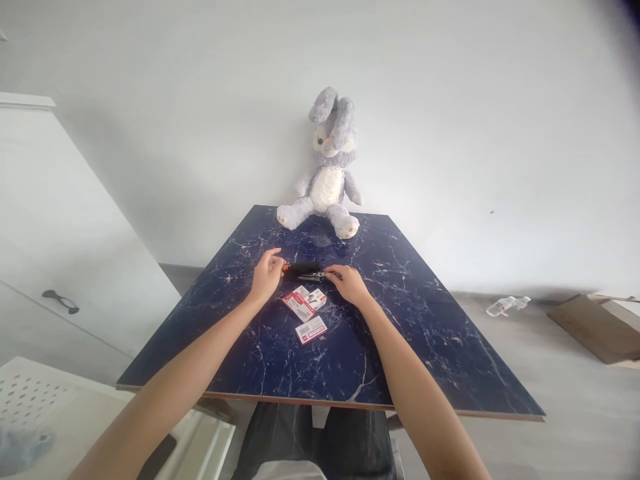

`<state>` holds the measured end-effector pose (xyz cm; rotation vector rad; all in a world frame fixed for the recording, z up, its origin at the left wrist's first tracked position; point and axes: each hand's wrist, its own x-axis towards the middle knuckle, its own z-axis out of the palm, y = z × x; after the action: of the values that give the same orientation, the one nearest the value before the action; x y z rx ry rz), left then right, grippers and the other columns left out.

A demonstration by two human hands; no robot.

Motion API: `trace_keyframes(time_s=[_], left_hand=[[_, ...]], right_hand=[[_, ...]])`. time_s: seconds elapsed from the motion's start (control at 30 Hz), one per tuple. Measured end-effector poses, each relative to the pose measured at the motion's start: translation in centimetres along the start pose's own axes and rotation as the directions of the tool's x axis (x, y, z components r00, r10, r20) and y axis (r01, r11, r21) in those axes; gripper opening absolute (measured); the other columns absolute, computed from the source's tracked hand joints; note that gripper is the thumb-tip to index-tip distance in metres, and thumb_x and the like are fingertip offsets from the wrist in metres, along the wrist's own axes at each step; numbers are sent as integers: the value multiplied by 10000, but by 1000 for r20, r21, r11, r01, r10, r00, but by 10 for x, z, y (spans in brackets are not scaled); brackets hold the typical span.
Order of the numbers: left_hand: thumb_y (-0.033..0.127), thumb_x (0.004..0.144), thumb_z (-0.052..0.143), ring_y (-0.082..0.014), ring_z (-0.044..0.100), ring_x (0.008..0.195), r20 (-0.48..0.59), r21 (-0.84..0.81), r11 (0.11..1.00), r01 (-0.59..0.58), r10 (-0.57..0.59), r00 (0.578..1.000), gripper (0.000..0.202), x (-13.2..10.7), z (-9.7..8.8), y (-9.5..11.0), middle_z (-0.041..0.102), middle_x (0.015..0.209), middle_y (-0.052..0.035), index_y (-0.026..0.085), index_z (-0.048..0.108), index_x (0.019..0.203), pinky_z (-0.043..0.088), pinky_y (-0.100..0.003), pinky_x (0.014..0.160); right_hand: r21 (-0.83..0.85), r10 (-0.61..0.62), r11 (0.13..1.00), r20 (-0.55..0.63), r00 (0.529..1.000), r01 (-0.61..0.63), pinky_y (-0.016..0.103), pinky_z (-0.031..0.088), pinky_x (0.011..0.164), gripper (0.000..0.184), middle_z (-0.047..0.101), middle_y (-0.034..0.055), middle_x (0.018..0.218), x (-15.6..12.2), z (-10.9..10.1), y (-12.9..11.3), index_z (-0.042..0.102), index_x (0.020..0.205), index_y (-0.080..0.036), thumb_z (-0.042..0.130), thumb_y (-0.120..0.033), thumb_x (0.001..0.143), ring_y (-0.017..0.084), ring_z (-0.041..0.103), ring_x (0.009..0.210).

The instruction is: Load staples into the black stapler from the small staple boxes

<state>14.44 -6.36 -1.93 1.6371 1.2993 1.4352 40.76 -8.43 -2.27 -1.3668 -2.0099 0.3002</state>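
A black stapler with an orange end lies on the dark blue marbled table. My left hand pinches its orange left end with curled fingers. My right hand grips its right end, where a thin metal part sticks out. Just in front of the stapler lie small red-and-white staple boxes, and one more box lies nearer to me.
A grey plush rabbit sits at the table's far edge against the white wall. A white cabinet stands at the left, a white perforated surface at lower left. On the floor at right lie a plastic bottle and cardboard.
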Motion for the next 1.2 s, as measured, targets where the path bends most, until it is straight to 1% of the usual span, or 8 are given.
trace_keyframes(time_s=[0.13, 0.67, 0.77, 0.9, 1.03, 1.1, 1.13, 1.2], left_hand=[[347, 897, 519, -112, 610, 592, 18, 9, 1000, -13, 12, 1000, 369, 0, 2, -3, 675, 879, -13, 223, 568, 1242, 515, -266, 615], [320, 888, 513, -131, 639, 634, 64, 49, 999, -19, 16, 998, 311, -3, 3, -1, 698, 904, -22, 226, 607, 1169, 530, -276, 653], [311, 891, 515, -155, 666, 716, 42, 74, 997, -35, 32, 999, 304, -3, 2, 0, 706, 915, -32, 223, 614, 1165, 535, -297, 715], [282, 894, 515, -188, 677, 865, -12, 167, 983, -76, 80, 997, 268, -3, -1, 2, 713, 961, -44, 222, 640, 1122, 519, -339, 840], [272, 866, 564, -220, 676, 929, 30, 245, 968, -63, 57, 998, 268, -1, -2, 1, 713, 1060, -63, 226, 657, 1113, 513, -386, 890], [276, 865, 571, -233, 680, 965, 72, 245, 969, -38, 21, 997, 272, -1, -1, -2, 712, 1110, -70, 229, 661, 1117, 513, -406, 916], [280, 871, 566, -237, 681, 985, 92, 236, 971, -28, 7, 996, 271, 0, -1, -4, 712, 1128, -70, 232, 662, 1120, 511, -412, 929], [277, 869, 568, -242, 685, 1012, 123, 214, 977, -14, -13, 992, 286, 1, 0, -7, 716, 1144, -65, 244, 659, 1138, 511, -415, 944]], right_hand=[[32, 4, 999, 6, 1000, -4, 339, 496, 918, 207, 749, 24, 1066, 1, 1, 1, 738, 1058, -272, 564, -268, 945, 211, 680, 974], [-58, 0, 998, 13, 1000, 0, 359, 485, 928, 188, 756, 15, 1035, 1, 0, -2, 750, 1022, -282, 588, -278, 928, 221, 668, 951], [-58, 4, 998, 11, 1000, -3, 362, 485, 923, 187, 759, 11, 1022, 0, -1, -2, 750, 1021, -284, 586, -286, 930, 222, 667, 939], [-63, 2, 998, 21, 1000, 0, 365, 483, 922, 188, 760, 16, 1011, 0, -2, -4, 752, 1011, -281, 583, -295, 931, 222, 671, 924], [-55, 6, 998, 16, 1000, -5, 349, 487, 919, 181, 756, 19, 1019, 0, -3, -6, 752, 996, -274, 595, -293, 908, 211, 676, 925], [-43, 58, 997, -31, 998, -59, 335, 499, 890, 199, 752, 20, 1036, 0, -4, -7, 740, 1027, -264, 606, -301, 885, 208, 681, 913], [-45, 112, 992, -74, 991, -115, 330, 505, 867, 212, 754, 21, 1026, -1, -5, -8, 734, 1038, -261, 606, -299, 874, 211, 686, 902], [-66, 247, 963, -172, 954, -261, 329, 508, 818, 230, 761, 28, 961, -1, -9, -8, 727, 1037, -260, 588, -274, 855, 226, 694, 869]])
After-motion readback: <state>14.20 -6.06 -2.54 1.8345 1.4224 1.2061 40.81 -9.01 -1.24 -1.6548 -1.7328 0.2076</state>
